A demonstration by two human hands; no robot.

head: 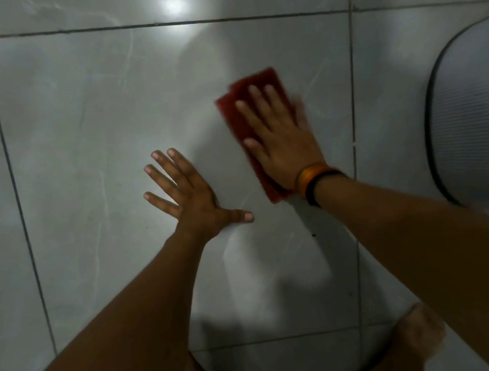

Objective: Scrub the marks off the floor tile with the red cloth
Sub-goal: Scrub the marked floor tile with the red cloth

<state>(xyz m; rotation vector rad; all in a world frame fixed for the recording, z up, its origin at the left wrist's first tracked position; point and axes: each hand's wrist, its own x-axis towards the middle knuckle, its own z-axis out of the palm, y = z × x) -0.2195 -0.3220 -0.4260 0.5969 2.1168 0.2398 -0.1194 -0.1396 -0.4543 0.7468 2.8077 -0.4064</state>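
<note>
1. On the floor tile (103,126), right of centre, the red cloth (235,117) is lying flat under the right hand (281,142).
2. Fingers (256,98) are spread flat, pressing the cloth down, not clenching it.
3. Cloth's long axis is running near-to-far, w/ its edges showing past the fingertips and along the hand's left side.
4. Left hand (189,193) is bracing on bare tile, fingers splayed, holding nothing, just left of the cloth.
5. Cloth is looking dark red, folded, blurred. Marks: can't tell.
</note>
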